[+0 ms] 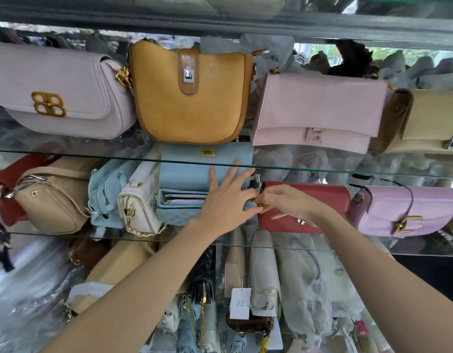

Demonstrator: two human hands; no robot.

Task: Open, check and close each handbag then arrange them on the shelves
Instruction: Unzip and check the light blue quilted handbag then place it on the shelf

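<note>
The right hand point(286, 200) pinches a small gold metal clasp or chain fitting point(258, 203) at the right end of the pale blue quilted handbag point(184, 184); its fingers are curled round that piece. The left hand point(225, 200) lies with fingers spread and nearly straight on the bag's front flap, steadying it without gripping. The bag sits on the middle glass shelf point(373, 247), its long axis running left to right, directly ahead of the left hand and just left of the right. Its flap is raised and a zipped inner pocket shows, so it looks open. A dark red leather handbag point(309, 197) is just beside it on the right.
</note>
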